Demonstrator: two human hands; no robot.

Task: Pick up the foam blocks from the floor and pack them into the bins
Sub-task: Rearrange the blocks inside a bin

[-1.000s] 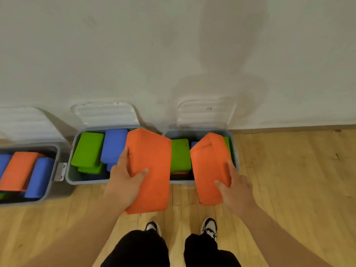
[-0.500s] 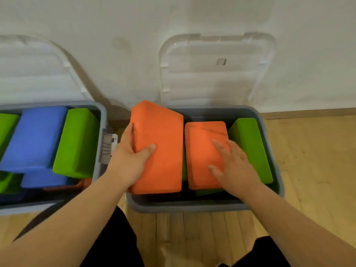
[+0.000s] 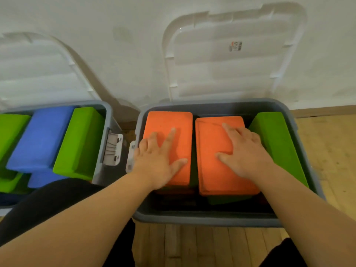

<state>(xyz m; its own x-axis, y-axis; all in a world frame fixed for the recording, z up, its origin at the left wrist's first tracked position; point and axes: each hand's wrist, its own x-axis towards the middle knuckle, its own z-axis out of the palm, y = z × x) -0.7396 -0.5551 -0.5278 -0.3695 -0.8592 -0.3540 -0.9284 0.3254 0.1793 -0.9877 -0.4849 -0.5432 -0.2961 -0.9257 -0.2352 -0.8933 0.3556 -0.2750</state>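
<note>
Right bin (image 3: 202, 218): the left orange block (image 3: 167, 120) and right orange block (image 3: 213, 170) lie flat inside, side by side. The left hand (image 3: 156, 162) rests on the former and the right hand (image 3: 244, 157) on the latter. Each grip is spread, fingers straight, palm down. A green block (image 3: 277, 143) leans at the right wall. The left bin (image 3: 98, 174), just beside, holds a blue block (image 3: 40, 139).
</note>
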